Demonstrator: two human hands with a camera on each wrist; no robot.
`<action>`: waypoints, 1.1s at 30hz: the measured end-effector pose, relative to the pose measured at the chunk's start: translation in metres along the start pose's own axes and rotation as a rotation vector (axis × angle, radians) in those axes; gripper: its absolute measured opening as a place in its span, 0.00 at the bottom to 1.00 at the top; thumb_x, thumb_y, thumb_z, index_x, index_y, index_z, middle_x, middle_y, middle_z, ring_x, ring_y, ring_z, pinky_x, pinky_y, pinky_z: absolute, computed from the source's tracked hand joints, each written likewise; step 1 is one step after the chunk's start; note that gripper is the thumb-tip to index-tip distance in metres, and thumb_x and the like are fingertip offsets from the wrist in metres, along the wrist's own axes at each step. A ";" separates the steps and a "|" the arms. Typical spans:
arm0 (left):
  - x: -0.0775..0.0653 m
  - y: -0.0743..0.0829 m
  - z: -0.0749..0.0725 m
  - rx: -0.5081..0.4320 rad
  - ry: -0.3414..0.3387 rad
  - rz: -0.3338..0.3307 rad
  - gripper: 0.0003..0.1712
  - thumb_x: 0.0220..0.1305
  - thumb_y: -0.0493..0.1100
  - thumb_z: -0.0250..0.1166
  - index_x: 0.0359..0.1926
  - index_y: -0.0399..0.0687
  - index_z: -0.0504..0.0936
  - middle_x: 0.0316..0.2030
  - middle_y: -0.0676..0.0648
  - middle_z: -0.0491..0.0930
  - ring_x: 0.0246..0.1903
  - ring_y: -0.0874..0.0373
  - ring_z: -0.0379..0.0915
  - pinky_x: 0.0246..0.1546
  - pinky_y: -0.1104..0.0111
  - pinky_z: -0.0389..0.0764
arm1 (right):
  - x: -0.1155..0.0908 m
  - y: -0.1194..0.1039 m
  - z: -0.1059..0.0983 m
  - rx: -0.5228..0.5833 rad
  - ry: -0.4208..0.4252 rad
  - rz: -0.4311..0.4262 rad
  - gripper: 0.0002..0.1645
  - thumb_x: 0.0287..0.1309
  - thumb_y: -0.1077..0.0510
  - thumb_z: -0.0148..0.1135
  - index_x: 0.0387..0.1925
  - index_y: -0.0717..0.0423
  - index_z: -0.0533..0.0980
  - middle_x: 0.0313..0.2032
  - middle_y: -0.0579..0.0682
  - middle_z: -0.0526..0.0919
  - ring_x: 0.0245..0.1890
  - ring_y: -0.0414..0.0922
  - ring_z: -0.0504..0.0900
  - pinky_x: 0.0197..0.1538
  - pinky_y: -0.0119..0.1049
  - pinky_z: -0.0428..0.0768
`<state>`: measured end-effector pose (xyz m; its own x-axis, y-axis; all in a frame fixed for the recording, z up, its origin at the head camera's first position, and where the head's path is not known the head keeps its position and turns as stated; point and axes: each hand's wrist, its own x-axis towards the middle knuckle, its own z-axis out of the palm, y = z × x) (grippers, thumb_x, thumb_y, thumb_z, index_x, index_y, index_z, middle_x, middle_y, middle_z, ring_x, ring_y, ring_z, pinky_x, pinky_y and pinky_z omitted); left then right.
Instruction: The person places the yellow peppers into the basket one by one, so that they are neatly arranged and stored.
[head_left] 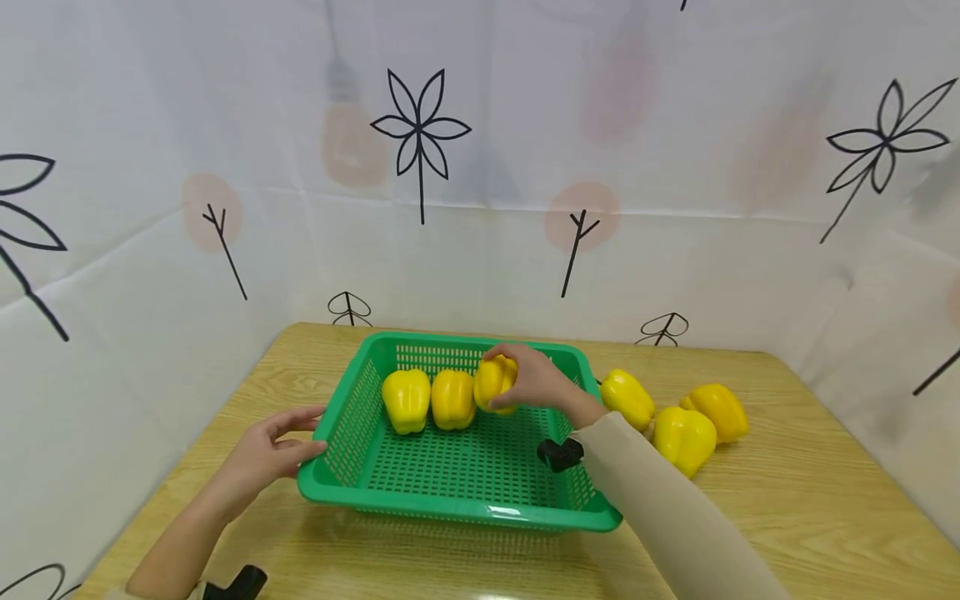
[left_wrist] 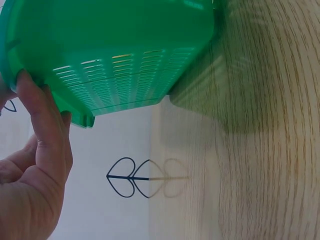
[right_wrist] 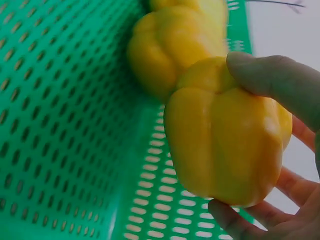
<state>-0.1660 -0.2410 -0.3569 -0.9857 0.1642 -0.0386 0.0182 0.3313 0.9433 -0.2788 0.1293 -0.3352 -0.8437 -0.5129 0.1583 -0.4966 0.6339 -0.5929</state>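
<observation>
My right hand (head_left: pixel 542 382) grips a yellow bell pepper (right_wrist: pixel 225 145) at the back right of the green plastic basket (head_left: pixel 420 498). In the right wrist view the thumb lies across the pepper's top side and the fingers curl round the opposite side. Two more yellow bell peppers, a left one (head_left: pixel 407 403) and a middle one (head_left: pixel 453 402), sit in a row along the basket's back wall, to the left of the held one. At the basket's left side my left hand (head_left: pixel 258 457) holds the rim, thumb on top and fingers at its outer side.
Right of the basket, three yellow bell peppers lie on the wooden table (head_left: pixel 795 500): one near the rim (head_left: pixel 627 398), a front one (head_left: pixel 684 440) and a rear one (head_left: pixel 720 410). A patterned white cloth (head_left: pixel 495 267) hangs behind the table and along its sides.
</observation>
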 end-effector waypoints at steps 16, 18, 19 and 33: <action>-0.003 0.000 0.000 -0.003 0.003 -0.003 0.37 0.61 0.45 0.65 0.67 0.41 0.62 0.59 0.34 0.63 0.42 0.58 0.77 0.34 0.60 0.79 | 0.001 0.013 0.016 -0.146 -0.174 0.075 0.39 0.37 0.58 0.78 0.55 0.50 0.71 0.57 0.56 0.69 0.55 0.54 0.68 0.55 0.52 0.69; -0.003 0.000 0.000 -0.002 0.001 -0.005 0.37 0.61 0.45 0.65 0.67 0.41 0.62 0.59 0.34 0.63 0.42 0.58 0.77 0.34 0.60 0.79 | 0.000 0.015 0.015 -0.141 -0.186 0.055 0.41 0.36 0.61 0.78 0.55 0.51 0.70 0.58 0.56 0.69 0.56 0.54 0.68 0.55 0.52 0.68; -0.003 0.000 0.000 -0.002 -0.001 -0.005 0.37 0.61 0.45 0.65 0.67 0.41 0.62 0.59 0.34 0.63 0.42 0.58 0.77 0.34 0.60 0.79 | 0.000 0.016 0.014 -0.141 -0.190 0.047 0.41 0.35 0.61 0.78 0.56 0.51 0.70 0.58 0.56 0.69 0.56 0.54 0.68 0.55 0.52 0.68; -0.002 0.004 0.002 0.013 0.002 -0.002 0.37 0.60 0.45 0.65 0.67 0.40 0.62 0.59 0.34 0.64 0.42 0.58 0.77 0.35 0.61 0.80 | -0.010 0.005 -0.007 -0.135 -0.129 0.035 0.40 0.40 0.60 0.76 0.59 0.54 0.70 0.58 0.58 0.68 0.57 0.55 0.67 0.56 0.53 0.68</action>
<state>-0.1634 -0.2385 -0.3535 -0.9861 0.1615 -0.0396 0.0185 0.3433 0.9390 -0.2745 0.1416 -0.3340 -0.8323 -0.5534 0.0318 -0.4974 0.7202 -0.4836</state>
